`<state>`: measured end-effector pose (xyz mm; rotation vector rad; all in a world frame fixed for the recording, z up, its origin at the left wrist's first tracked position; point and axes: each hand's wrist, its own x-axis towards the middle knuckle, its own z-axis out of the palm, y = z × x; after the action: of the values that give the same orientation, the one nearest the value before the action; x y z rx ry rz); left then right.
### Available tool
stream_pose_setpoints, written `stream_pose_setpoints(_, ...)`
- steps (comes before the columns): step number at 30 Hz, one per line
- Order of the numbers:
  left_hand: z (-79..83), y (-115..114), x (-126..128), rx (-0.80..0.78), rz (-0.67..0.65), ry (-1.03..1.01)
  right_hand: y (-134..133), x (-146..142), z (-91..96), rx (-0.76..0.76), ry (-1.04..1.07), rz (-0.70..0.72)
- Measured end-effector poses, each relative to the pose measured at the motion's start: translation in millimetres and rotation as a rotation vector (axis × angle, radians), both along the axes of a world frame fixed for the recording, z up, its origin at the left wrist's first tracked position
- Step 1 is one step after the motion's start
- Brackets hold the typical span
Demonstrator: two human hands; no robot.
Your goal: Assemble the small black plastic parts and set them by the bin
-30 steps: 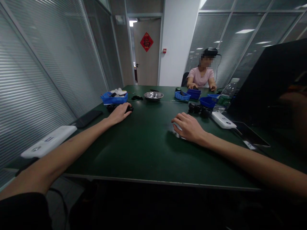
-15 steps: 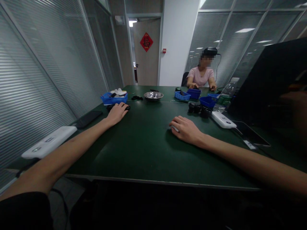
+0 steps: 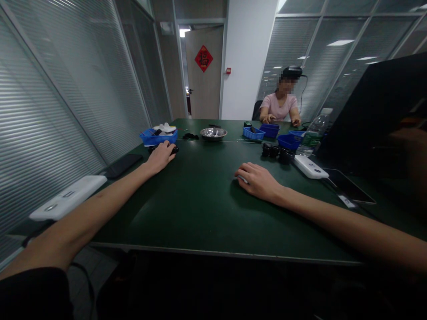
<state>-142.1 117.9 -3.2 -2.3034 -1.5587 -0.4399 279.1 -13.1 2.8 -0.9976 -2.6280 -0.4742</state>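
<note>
My left hand (image 3: 160,156) reaches out at the far left of the table, its fingers closed over a small black object (image 3: 175,150) whose kind I cannot make out. Just behind it stands a blue basket (image 3: 159,138) with white and dark items inside. Nearer the middle, my right hand (image 3: 255,178) rests on the green tabletop, fingers curled round a small whitish object (image 3: 243,179) that is mostly hidden under the palm.
A metal bowl (image 3: 213,134) holds white bits. Blue bins (image 3: 289,142), black round items (image 3: 276,152), a water bottle (image 3: 312,135), a white power bank (image 3: 311,167) and a phone (image 3: 350,186) lie right. Another white device (image 3: 68,195) lies left. A person (image 3: 279,106) sits opposite.
My left hand has shifted slightly to the left, with the small black object moving along. My right hand stays practically where it was. The person opposite has moved a hand slightly.
</note>
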Motion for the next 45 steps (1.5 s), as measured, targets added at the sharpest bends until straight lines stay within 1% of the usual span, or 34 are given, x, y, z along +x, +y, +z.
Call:
stream_pose_setpoints(3, 0.2, 3, -2, 0.0, -0.036, -0.018, 0, -1, -0.3, 0.004, -0.011, -0.009)
stream_pose_setpoints(6, -0.3, 6, -1, -0.011, -0.056, -0.128, 0, -1, -0.2, 0.007, -0.017, -0.012)
stream_pose_setpoints(11, -1.4, 11, 4, -0.076, 0.04, -0.448, 1, 0, -0.2, -0.012, -0.009, -0.008)
stream_pose_setpoints(14, -1.1, 9, 5, -0.075, 0.098, -0.525, 1, 0, -0.4, -0.017, -0.006, -0.01)
stream_pose_setpoints(22, 4.7, -2, 5, -0.03, 0.16, -0.453, -1, -1, 1.6, -0.04, 0.003, -0.012)
stream_pose_setpoints(27, 7.5, -6, 7, -0.047, 0.15, -0.354, -1, -1, 1.7, -0.041, 0.011, -0.003)
stream_pose_setpoints(29, 6.1, -6, 7, -0.076, 0.145, -0.339, -1, -1, 1.3, -0.04, 0.016, -0.001)
stream_pose_setpoints(36, -6.1, 0, 4, -0.149, 0.131, -0.464, 0, 0, -0.5, -0.031, 0.006, -0.005)
stream_pose_setpoints(38, -5.8, -2, 7, -0.178, 0.093, -0.46, 0, 0, -0.5, -0.03, 0.008, -0.004)
stream_pose_setpoints(40, -2.3, -11, 17, -0.232, 0.0, -0.46, -1, 0, 0.5, -0.038, 0.04, 0.0)
stream_pose_setpoints(42, 3.5, -28, 38, -0.328, -0.176, -0.446, -5, -3, 3.2, -0.089, 0.13, 0.011)
stream_pose_setpoints(45, 13.6, -71, 82, -0.457, -0.498, -0.382, -16, -12, 9.8, -0.272, 0.342, 0.03)
